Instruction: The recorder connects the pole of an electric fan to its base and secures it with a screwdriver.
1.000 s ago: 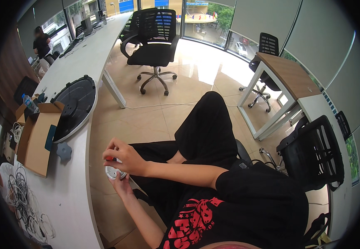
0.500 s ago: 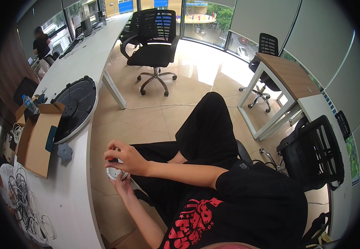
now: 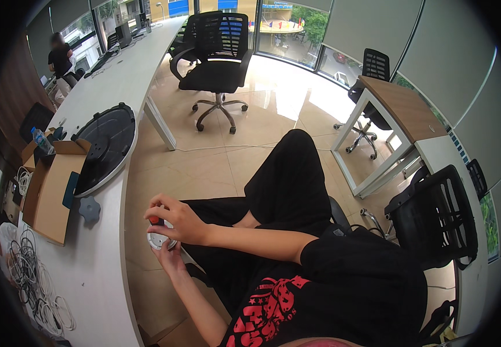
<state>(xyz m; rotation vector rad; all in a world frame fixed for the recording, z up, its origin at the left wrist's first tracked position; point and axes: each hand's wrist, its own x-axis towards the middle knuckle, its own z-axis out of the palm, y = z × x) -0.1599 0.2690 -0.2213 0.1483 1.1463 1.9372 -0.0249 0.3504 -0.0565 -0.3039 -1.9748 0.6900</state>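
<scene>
My left hand (image 3: 171, 258) holds a round white device (image 3: 157, 242) from below, beside the table edge and above the floor. My right hand (image 3: 180, 221) is just above it, fingers closed round a short red-and-black handle (image 3: 156, 220) that looks like a screwdriver's. Its lower end is hidden by my fingers, so I cannot tell whether it touches the white device. Much of the device's far side is covered by my right hand. Both forearms reach over my black-trousered legs.
The long white table (image 3: 103, 254) on the left bears a knobbed grey disc (image 3: 89, 209), an opened cardboard box (image 3: 50, 202), a large black round cover (image 3: 107, 144) and tangled cables (image 3: 34, 277). Office chairs (image 3: 219, 58) stand around. A person (image 3: 61, 63) stands far left.
The view has shifted slightly. My right fingers have moved a little on the handle, and more of its red end shows. My left hand keeps its hold on the white device.
</scene>
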